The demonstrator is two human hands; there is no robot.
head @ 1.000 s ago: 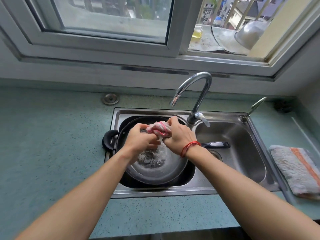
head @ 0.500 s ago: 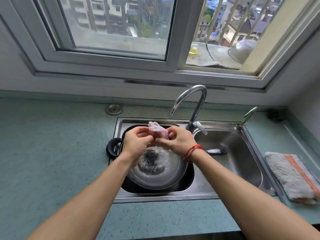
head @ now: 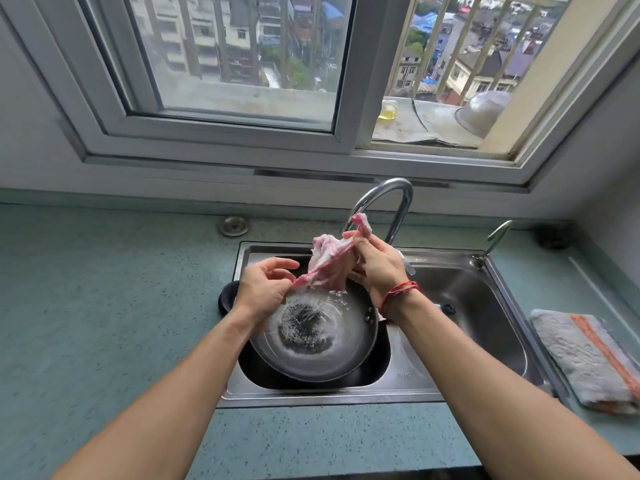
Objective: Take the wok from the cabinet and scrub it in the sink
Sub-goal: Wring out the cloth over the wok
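The dark wok (head: 349,344) lies in the left basin of the steel sink (head: 325,398), holding water with foam at its centre. Its black side handle (head: 225,299) pokes out on the left, and its long handle (head: 446,308) reaches over the right basin. Above the wok, both hands stretch out a wet pink-and-white cloth (head: 329,263). My left hand (head: 265,289) pinches the cloth's lower corner. My right hand (head: 377,263), with a red string at the wrist, grips the upper end just below the tap spout.
A curved chrome tap (head: 398,202) rises behind the sink, with a small second tap (head: 495,237) at the right. A folded grey and orange towel (head: 588,358) lies on the green counter at the right. A round metal cap (head: 233,225) sits in the counter behind the sink.
The cloth was bunched between both hands over the wok. Now the hands have drawn apart and the cloth is spread open, its top end lifted toward the tap.
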